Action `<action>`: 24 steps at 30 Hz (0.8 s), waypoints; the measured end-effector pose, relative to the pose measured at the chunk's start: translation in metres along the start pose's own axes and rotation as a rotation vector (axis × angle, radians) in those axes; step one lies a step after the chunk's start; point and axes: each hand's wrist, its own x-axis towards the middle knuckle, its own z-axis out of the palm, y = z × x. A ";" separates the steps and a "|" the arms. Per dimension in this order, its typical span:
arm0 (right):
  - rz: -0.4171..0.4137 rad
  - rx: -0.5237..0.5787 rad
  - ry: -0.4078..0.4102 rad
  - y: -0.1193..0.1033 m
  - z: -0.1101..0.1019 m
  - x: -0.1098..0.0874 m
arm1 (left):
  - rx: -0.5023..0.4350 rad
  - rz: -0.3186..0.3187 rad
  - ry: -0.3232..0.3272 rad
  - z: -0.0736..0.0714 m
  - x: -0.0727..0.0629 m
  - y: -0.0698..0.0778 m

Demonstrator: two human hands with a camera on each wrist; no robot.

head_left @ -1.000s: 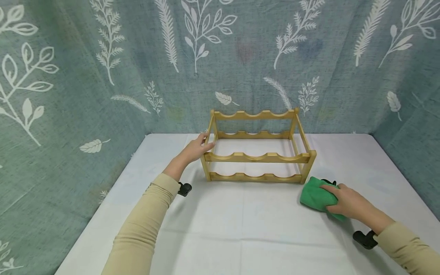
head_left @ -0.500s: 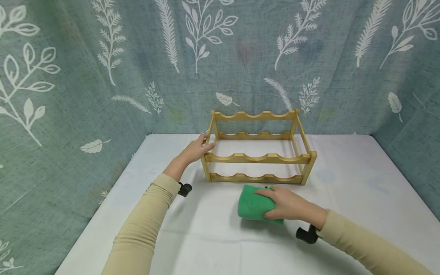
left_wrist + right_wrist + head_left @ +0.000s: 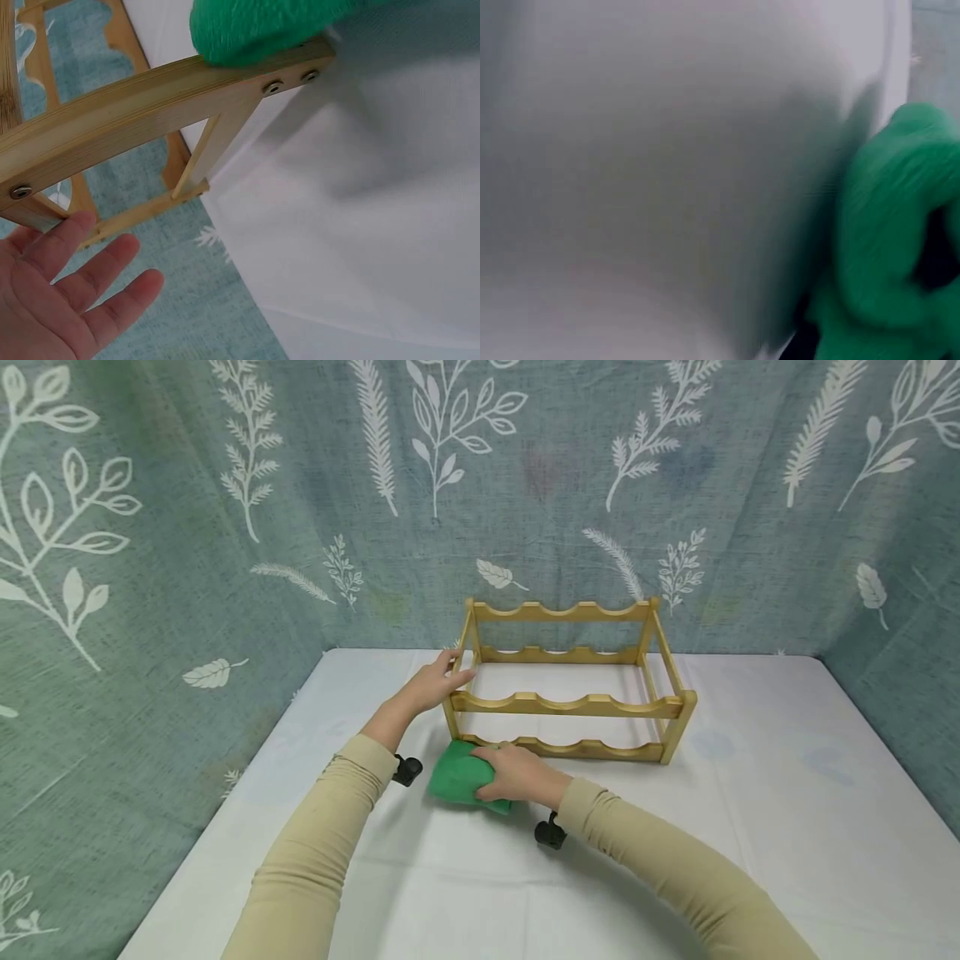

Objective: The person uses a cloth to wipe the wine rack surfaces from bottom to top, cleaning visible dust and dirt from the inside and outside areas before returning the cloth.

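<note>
Right hand [image 3: 516,774] grips a green cloth [image 3: 456,777]; left hand [image 3: 426,685], loosely spread, touches a wooden rack [image 3: 597,705].

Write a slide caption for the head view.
Left hand on one side of a wooden rack, right hand holding a green cloth near the rack's front left corner.

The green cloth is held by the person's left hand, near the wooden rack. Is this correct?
Not the left hand: the head view shows the right hand holding the green cloth, near the wooden rack.
</note>
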 end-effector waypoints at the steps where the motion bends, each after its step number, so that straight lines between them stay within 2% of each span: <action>1: 0.021 -0.015 0.000 0.002 0.000 -0.001 | 0.000 -0.001 0.000 0.000 0.000 0.000; 9: 0.143 -0.068 -0.018 0.023 -0.012 -0.027 | -0.004 -0.023 -0.007 -0.003 -0.002 0.003; 16: 0.213 -0.032 -0.016 0.051 -0.023 -0.061 | -0.008 -0.026 -0.009 -0.002 0.001 0.001; 24: 0.267 -0.032 0.031 0.090 -0.036 -0.107 | -0.005 -0.034 -0.020 -0.001 0.002 0.002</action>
